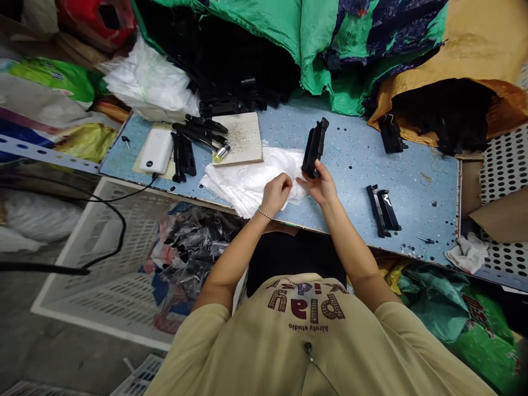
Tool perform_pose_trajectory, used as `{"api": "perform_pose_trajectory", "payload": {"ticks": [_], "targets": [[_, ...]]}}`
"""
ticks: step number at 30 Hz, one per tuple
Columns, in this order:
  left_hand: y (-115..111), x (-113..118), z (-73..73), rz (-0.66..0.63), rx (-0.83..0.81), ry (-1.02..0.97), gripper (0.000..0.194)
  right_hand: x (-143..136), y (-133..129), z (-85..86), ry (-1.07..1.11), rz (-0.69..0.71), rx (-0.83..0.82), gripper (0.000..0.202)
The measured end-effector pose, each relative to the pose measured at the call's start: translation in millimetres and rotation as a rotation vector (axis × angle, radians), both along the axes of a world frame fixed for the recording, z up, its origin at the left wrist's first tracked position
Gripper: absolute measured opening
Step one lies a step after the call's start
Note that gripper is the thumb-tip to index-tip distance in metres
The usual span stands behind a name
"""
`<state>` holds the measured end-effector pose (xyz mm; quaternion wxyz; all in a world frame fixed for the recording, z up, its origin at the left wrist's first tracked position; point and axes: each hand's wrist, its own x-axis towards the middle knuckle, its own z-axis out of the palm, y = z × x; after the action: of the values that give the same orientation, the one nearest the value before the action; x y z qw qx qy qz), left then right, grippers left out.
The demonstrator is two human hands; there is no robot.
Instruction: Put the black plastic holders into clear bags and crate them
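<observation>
My right hand (322, 184) holds a black plastic part (315, 147) by its lower end, upright above the blue table (346, 192). To its left, my left hand (277, 193) has its fingers pinched together over a stack of thin white plastic bags (247, 179); what they hold, if anything, is too small to make out. Another black part (383, 210) lies on the table at the right. Several black parts (183, 157) lie on the left, beside a light square board (240, 138) with grains on it.
A white power bank (157, 150) with a cable lies at the left. Behind the table are a green sack (264, 25) and an orange sack (487, 49) with black parts. A white crate (94, 275) with plastic bags stands below the front left edge.
</observation>
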<state>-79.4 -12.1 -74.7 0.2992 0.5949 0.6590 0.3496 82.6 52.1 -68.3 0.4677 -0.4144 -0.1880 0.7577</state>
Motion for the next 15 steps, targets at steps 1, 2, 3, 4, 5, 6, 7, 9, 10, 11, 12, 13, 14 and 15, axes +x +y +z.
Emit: {"api": "perform_pose_trajectory", "payload": {"ticks": [1,2,3,4,5,6,7,9,10,11,12,13,14,15], "targets": [[-2,-7,2.5,-0.014,0.045,0.105,0.023,-1,1,-0.8,-0.026,-0.013,0.009,0.033],[-3,-13,5.0,-0.018,0.08,0.205,0.028,-1,2,-0.6,-0.048,-0.021,0.02,0.033],[-4,-20,6.9,-0.018,0.101,0.286,0.032,0,0,0.5,-0.065,-0.025,0.033,0.033],[-4,-24,8.0,-0.023,0.109,0.335,0.036,2,-3,2.6,-0.077,-0.028,0.05,0.033],[-3,-28,8.0,-0.041,0.112,0.352,0.04,6,-8,5.6,-0.078,-0.025,0.069,0.033],[-2,-29,6.9,-0.067,0.116,0.341,0.044,12,-14,9.1,-0.067,-0.01,0.083,0.032],[0,-29,4.7,-0.092,0.125,0.314,0.049,19,-22,12.7,-0.041,0.027,0.085,0.032],[3,-28,-2.2,-0.116,0.14,0.237,0.057,36,-41,18.5,0.052,0.175,0.039,0.035],[4,-27,-6.2,-0.12,0.144,0.199,0.059,46,-50,19.7,0.11,0.278,-0.01,0.038],[4,-27,-9.9,-0.121,0.151,0.166,0.061,54,-60,19.2,0.17,0.392,-0.074,0.04],[4,-27,-13.0,-0.124,0.169,0.141,0.062,61,-67,17.1,0.226,0.501,-0.143,0.042],[2,-27,-15.1,-0.132,0.204,0.127,0.063,65,-73,13.6,0.275,0.596,-0.208,0.044],[-1,-27,-15.9,-0.145,0.256,0.126,0.064,67,-77,9.0,0.314,0.67,-0.263,0.045],[-5,-26,-15.3,-0.163,0.321,0.137,0.064,66,-78,4.0,0.341,0.717,-0.301,0.047]]}}
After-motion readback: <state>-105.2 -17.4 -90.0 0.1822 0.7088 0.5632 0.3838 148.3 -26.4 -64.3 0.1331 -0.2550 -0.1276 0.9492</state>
